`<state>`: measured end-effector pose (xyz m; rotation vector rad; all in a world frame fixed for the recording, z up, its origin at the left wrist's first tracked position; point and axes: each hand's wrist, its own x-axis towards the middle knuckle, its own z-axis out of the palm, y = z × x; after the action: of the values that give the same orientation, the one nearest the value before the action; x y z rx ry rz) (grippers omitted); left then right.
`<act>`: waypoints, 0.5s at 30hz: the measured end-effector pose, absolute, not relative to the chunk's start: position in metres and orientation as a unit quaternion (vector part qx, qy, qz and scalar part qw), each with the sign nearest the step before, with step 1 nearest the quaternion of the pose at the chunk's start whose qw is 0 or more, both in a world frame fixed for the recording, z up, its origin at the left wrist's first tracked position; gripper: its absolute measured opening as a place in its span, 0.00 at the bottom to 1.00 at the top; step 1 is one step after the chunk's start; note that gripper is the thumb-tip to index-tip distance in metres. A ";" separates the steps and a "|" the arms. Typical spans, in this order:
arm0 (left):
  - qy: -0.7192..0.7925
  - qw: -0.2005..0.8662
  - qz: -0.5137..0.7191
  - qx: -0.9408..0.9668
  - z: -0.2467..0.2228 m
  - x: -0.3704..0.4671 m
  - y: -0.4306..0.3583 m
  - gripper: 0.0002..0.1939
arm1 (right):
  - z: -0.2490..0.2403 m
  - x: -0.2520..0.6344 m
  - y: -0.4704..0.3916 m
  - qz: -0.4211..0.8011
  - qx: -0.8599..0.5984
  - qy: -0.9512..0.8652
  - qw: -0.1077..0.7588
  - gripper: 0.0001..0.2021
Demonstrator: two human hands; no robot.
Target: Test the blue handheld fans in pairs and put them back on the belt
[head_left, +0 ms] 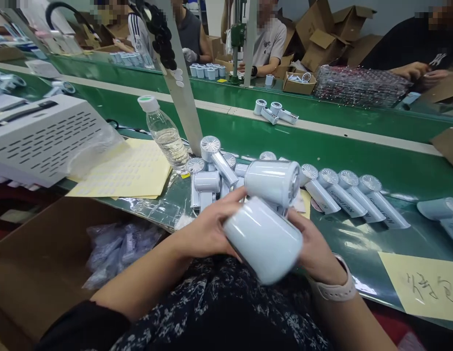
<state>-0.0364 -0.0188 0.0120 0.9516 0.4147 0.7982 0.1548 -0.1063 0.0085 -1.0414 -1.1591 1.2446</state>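
Observation:
Over my lap I hold a pale blue handheld fan (265,239) with both hands; its broad end is toward me and slightly blurred. My left hand (206,226) grips its left side, thumb and fingers around it. On the opposite side, my right hand (316,246) is closed against the fan, its fingers partly hidden behind it. The fan's round head (271,181) points right, away from my left hand. Just beyond lies a pile of similar fans (207,181), and a row of fans (338,197) marked "SpeedFAN" lies to the right.
A water bottle (168,139) stands by a metal post (184,97), near yellow sticker sheets (120,170). An open carton (36,243) with bagged items is at lower left. A yellow handwritten paper (424,285) lies at right. Co-workers sit across the green conveyor (321,141).

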 end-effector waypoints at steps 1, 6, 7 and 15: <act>0.194 0.785 0.375 0.453 0.010 -0.035 -0.016 0.24 | 0.009 0.158 -0.107 0.527 -0.443 -0.473 0.549 0.20; 0.156 0.813 0.381 0.411 0.006 -0.021 -0.015 0.28 | 0.007 0.163 -0.108 0.531 -0.462 -0.391 0.593 0.18; 0.147 0.824 0.372 0.403 0.008 -0.020 -0.018 0.27 | 0.006 0.162 -0.109 0.539 -0.449 -0.378 0.604 0.16; 0.116 0.801 0.342 0.477 0.014 -0.024 -0.027 0.19 | 0.008 0.155 -0.113 0.575 -0.396 -0.374 0.611 0.12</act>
<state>-0.0242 -0.0270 0.0137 1.0234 0.2478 0.7340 0.1554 -0.1125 0.0077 -0.9144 -0.8631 1.3264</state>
